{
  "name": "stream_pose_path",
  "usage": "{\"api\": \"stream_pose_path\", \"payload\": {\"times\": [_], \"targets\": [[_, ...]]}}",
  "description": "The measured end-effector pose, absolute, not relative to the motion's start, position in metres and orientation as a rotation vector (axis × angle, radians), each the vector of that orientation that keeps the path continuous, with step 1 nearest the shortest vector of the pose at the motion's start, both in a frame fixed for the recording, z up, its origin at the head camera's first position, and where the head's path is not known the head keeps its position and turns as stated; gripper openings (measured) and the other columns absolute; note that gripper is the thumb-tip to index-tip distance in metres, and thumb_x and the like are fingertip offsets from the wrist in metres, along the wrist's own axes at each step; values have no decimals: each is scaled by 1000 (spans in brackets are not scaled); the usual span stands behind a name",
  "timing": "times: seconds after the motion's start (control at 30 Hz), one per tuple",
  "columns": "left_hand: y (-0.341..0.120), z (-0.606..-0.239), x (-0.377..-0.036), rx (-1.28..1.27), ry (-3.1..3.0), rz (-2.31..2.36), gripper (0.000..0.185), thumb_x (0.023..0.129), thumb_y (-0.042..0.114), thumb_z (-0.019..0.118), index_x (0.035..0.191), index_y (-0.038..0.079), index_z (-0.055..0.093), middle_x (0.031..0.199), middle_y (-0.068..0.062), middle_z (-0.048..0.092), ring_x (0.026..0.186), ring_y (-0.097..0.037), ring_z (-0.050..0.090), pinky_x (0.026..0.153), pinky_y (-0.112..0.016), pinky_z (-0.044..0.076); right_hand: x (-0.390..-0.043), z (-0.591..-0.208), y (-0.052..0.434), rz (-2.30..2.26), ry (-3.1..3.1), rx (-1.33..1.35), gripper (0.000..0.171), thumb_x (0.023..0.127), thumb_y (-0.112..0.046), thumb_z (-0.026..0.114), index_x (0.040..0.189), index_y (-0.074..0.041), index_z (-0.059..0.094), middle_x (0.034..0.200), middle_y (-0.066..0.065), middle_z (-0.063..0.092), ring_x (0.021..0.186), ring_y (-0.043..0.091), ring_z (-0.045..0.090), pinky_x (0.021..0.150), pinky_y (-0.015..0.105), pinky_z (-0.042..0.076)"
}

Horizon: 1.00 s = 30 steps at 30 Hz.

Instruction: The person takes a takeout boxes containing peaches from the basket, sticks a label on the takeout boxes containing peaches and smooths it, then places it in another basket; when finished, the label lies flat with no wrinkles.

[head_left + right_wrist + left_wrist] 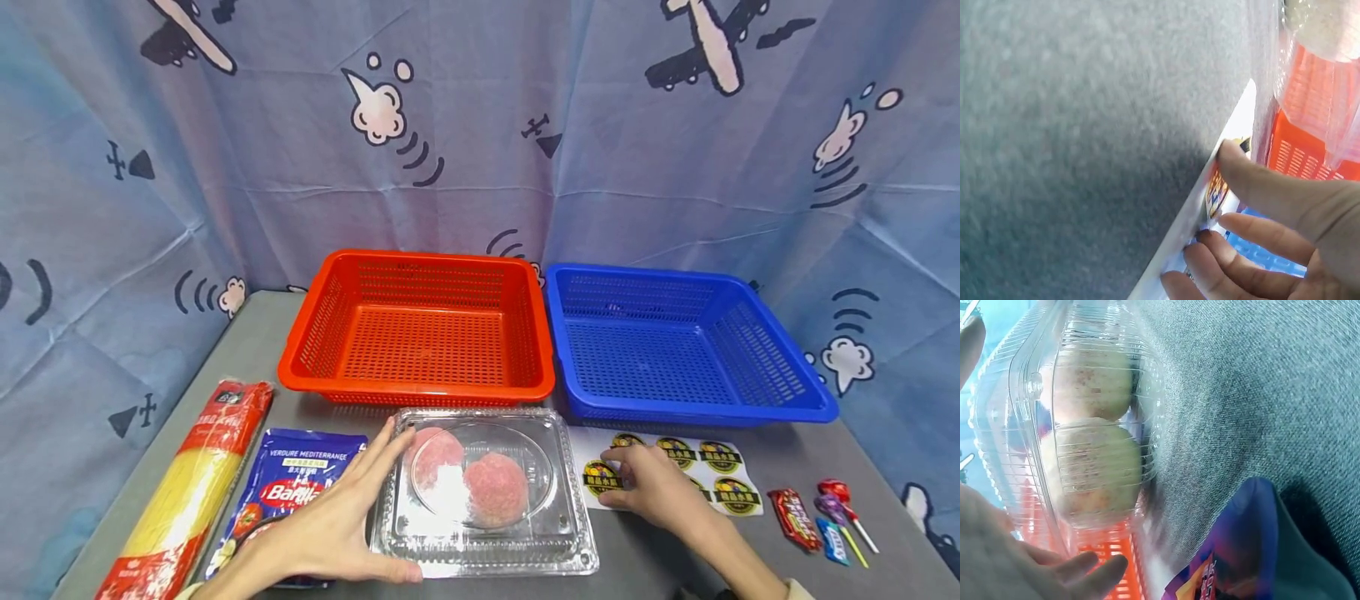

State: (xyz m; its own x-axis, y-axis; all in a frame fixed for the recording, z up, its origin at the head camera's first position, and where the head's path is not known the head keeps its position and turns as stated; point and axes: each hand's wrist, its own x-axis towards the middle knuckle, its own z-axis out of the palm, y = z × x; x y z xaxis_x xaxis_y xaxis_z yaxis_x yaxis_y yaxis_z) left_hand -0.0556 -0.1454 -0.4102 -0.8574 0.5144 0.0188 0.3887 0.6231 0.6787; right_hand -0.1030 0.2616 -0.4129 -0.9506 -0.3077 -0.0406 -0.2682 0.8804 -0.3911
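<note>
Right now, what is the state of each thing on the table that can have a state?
Clear plastic clamshell box: lid closed, two pink round cakes inside, left hand touching its side.
Red plastic basket: empty.
Blue plastic basket: empty.
White sticker sheet: flat, right hand resting on it.
Blue Barilla pouch: lying flat, sealed.

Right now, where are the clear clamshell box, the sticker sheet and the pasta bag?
clear clamshell box (555, 533), head view, bare right part of the lid.
sticker sheet (722, 457), head view, a round sticker.
pasta bag (296, 492), head view, the printed blue front.
</note>
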Motion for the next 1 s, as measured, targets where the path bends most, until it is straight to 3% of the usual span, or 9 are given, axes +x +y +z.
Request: {"api": "stream_pose_path", "payload": {"times": [0.4,0.67,1.0], "targets": [[-143,-412,-61,802,2739,1088,135,66,71,84,166,20,10,175,-12,-3,153,-52,22,107,-74,41,-100,-413,256,-631,2928,-356,49,67,-17,92,110,-1,76,63,-7,45,59,3,33,57,23,33],[-144,-412,-63,788,2717,1083,135,66,71,84,167,22,9,175,-10,-4,153,-52,22,106,-74,41,-100,-414,257,-675,2981,-445,42,62,-14,95,93,-14,66,76,-5,57,68,4,47,59,24,40],[-144,-411,-63,758,2726,1052,137,64,74,83,166,22,8,175,-7,-4,155,-46,21,109,-69,42,-97,-411,258,-774,2905,-505,45,64,-8,94,99,-12,66,69,-7,61,62,-3,49,56,21,43]]}}
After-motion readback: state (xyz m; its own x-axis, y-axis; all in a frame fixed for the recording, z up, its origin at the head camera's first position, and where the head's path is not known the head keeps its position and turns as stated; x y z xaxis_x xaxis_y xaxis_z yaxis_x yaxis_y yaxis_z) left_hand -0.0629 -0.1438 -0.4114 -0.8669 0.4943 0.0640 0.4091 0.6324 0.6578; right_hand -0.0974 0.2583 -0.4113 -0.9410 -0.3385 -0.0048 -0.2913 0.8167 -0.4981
